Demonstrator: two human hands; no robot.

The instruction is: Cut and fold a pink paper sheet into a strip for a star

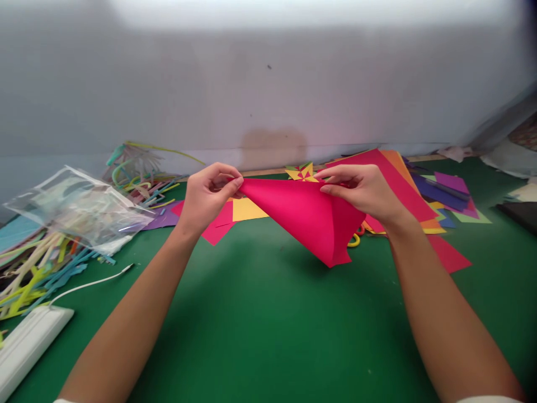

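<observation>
Green table (268,336) | red paper (293,212): creased, tapering leftward | left hand (210,189), right hand (366,187) pinching it

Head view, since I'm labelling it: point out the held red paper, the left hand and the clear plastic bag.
Held red paper (296,214), head view: broad front face
Left hand (205,193), head view: its middle
Clear plastic bag (90,208), head view: its middle
</observation>
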